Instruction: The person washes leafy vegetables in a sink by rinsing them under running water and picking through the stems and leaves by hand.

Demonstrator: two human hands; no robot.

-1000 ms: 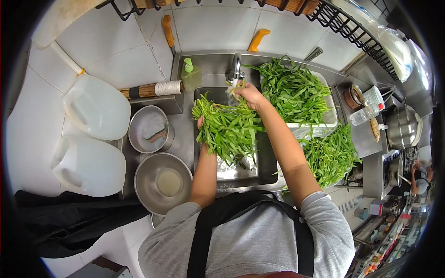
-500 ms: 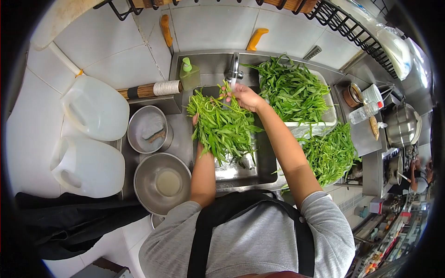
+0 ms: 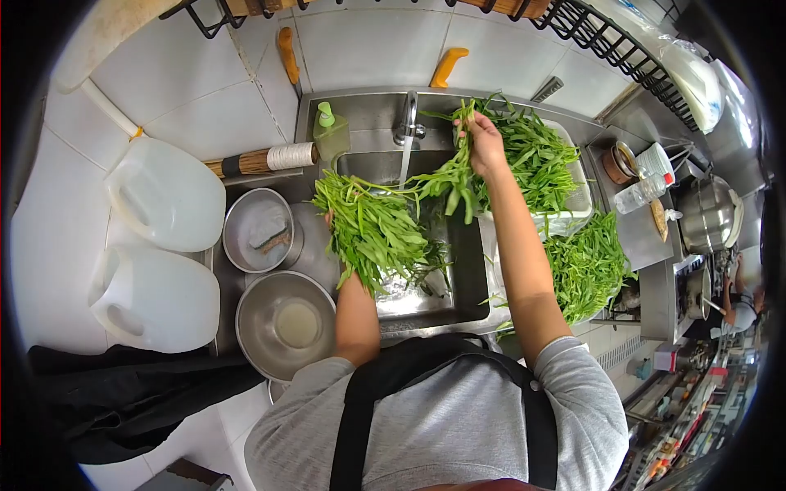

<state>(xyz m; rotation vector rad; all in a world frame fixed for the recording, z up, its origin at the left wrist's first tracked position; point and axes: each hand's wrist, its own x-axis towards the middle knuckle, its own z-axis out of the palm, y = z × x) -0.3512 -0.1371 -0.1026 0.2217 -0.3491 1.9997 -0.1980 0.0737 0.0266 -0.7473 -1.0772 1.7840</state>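
The left hand [image 3: 328, 219] clasps a leafy bunch [image 3: 372, 233] over the sink [image 3: 471, 286] while, well apart, the right hand [image 3: 486, 146] pinches a smaller sprig [image 3: 463, 155], seemingly only partly separated, most stems [image 3: 337, 190] remaining bunched.

Two held bunches of greens [image 3: 368, 233] — two heaps [image 3: 585, 266], two jugs [image 3: 160, 303], two orange handles [image 3: 448, 67] — one faucet [image 3: 408, 119].

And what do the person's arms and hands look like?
Both arms are bare below short, plain grey sleeves. The right hand wears no glove, and no watch shows on that arm. The left hand is mostly hidden.
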